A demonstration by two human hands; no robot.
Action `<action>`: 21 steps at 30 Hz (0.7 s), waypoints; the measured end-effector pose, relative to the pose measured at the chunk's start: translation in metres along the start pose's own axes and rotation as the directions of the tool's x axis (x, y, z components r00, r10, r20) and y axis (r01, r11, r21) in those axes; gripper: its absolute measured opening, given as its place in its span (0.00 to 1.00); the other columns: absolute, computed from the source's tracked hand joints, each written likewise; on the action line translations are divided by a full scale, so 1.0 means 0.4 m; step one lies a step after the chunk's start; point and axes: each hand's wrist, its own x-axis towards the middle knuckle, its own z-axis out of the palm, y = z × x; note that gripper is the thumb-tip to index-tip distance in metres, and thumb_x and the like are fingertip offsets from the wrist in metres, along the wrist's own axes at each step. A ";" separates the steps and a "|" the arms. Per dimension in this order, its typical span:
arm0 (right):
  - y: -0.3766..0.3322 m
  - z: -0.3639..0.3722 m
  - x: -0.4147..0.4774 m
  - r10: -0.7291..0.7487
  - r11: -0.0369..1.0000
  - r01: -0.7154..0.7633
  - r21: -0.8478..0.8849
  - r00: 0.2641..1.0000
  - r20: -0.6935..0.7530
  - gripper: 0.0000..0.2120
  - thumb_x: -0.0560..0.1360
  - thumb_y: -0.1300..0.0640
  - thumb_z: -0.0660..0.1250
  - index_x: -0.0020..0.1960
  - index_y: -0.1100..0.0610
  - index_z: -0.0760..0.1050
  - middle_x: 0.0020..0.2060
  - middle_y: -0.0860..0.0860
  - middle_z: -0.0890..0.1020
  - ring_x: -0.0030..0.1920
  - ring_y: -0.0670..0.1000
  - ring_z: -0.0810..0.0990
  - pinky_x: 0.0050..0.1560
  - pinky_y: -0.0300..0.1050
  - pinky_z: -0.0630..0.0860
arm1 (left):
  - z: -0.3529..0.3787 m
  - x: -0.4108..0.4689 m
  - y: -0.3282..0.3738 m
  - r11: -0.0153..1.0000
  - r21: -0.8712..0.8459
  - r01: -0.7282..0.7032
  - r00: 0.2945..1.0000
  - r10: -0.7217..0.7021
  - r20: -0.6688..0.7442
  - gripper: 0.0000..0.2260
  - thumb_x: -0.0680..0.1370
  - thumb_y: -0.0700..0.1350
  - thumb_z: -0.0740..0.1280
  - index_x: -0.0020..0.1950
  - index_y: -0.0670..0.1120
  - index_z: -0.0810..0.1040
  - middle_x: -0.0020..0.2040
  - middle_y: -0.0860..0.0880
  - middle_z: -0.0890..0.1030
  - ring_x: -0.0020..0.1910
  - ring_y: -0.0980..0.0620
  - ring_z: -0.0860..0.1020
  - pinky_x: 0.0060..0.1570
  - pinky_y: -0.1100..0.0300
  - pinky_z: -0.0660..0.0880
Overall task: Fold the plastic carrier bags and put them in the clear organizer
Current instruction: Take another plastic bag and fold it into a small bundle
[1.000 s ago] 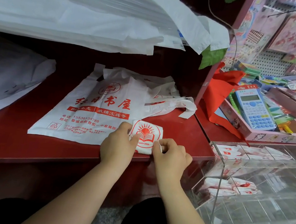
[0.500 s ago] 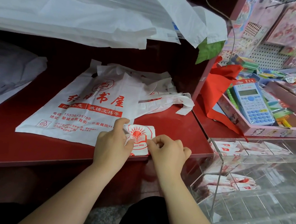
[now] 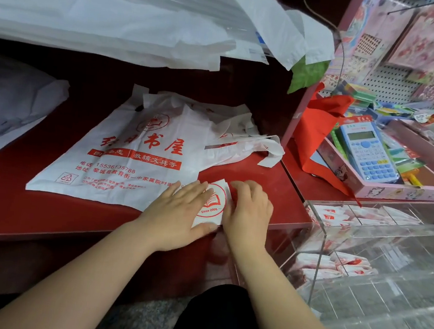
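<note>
Hands first: your left hand [image 3: 178, 214] lies flat with its fingers straight and together, palm down, pressing on the left half of the folded bag [image 3: 213, 204]. Its thumb runs along the packet's near edge. Your right hand [image 3: 249, 216] is at three o'clock of that packet, knuckles up, with its fingers curled over the packet's right edge and far corner, holding it. That hand's thumb is hidden.

The folded bag is a small white square with a red round book emblem facing up. It sits at the front lip of the red counter [image 3: 18, 205], between your two hands.

At ten o'clock from the packet a flat carrier bag [image 3: 130, 160] is spread out, white with red print. Its near right corner is tucked under your left hand. More crumpled bags [image 3: 240, 137] are heaped at twelve o'clock, their handles trailing to the right.

The clear organizer [image 3: 322, 245] stands at four o'clock from the packet, just beside the counter's right end and lower than its top. Several folded packets [image 3: 331, 215] already lie in its compartments, on at least two levels.

At two o'clock a blue calculator [image 3: 367, 153] leans in a pink tray [image 3: 395, 191], with a red cloth [image 3: 319, 121] draped at the tray's left. Overhead, at eleven o'clock, a stack of white bags [image 3: 118, 20] overhangs the counter.
</note>
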 end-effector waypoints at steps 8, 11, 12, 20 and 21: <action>0.094 -0.040 -0.019 -0.495 0.859 0.502 0.099 0.766 0.411 0.25 0.67 0.45 0.65 0.55 0.62 0.78 0.54 0.57 0.81 0.54 0.56 0.81 0.53 0.59 0.74 | -0.002 -0.011 0.006 0.998 0.028 -0.051 0.999 0.051 -0.007 0.43 0.73 0.62 0.63 0.76 0.51 0.38 0.76 0.53 0.39 0.74 0.57 0.39 0.67 0.63 0.34; 0.101 -0.046 -0.017 -0.462 0.884 0.453 0.119 0.805 0.371 0.21 0.60 0.54 0.73 0.51 0.62 0.79 0.50 0.57 0.83 0.50 0.56 0.82 0.48 0.53 0.78 | 0.009 -0.015 -0.006 0.987 0.008 -0.163 0.947 0.158 -0.278 0.32 0.73 0.60 0.62 0.74 0.49 0.61 0.74 0.50 0.61 0.72 0.53 0.60 0.70 0.60 0.49; 0.100 -0.051 -0.016 -0.443 0.896 0.419 0.148 0.822 0.358 0.18 0.62 0.52 0.71 0.48 0.61 0.80 0.48 0.56 0.83 0.49 0.55 0.83 0.46 0.47 0.79 | 0.007 -0.018 -0.005 0.984 -0.014 -0.176 0.940 0.164 -0.299 0.28 0.70 0.60 0.61 0.67 0.47 0.72 0.66 0.49 0.73 0.65 0.53 0.69 0.68 0.61 0.57; 0.104 -0.117 0.000 -0.295 0.945 0.188 0.268 0.846 0.445 0.16 0.70 0.53 0.60 0.45 0.62 0.81 0.42 0.57 0.84 0.42 0.58 0.82 0.40 0.46 0.78 | -0.009 -0.011 0.010 0.951 -0.148 -0.273 0.825 0.152 -0.544 0.16 0.70 0.52 0.60 0.42 0.44 0.84 0.40 0.51 0.84 0.48 0.57 0.73 0.60 0.71 0.55; 0.104 -0.126 0.000 -0.261 0.950 0.148 0.274 0.859 0.441 0.18 0.72 0.51 0.57 0.47 0.62 0.81 0.42 0.57 0.83 0.43 0.59 0.81 0.42 0.48 0.75 | -0.019 -0.009 0.025 0.950 -0.148 -0.277 0.802 0.143 -0.581 0.15 0.71 0.51 0.60 0.40 0.44 0.84 0.39 0.51 0.84 0.47 0.56 0.73 0.57 0.71 0.58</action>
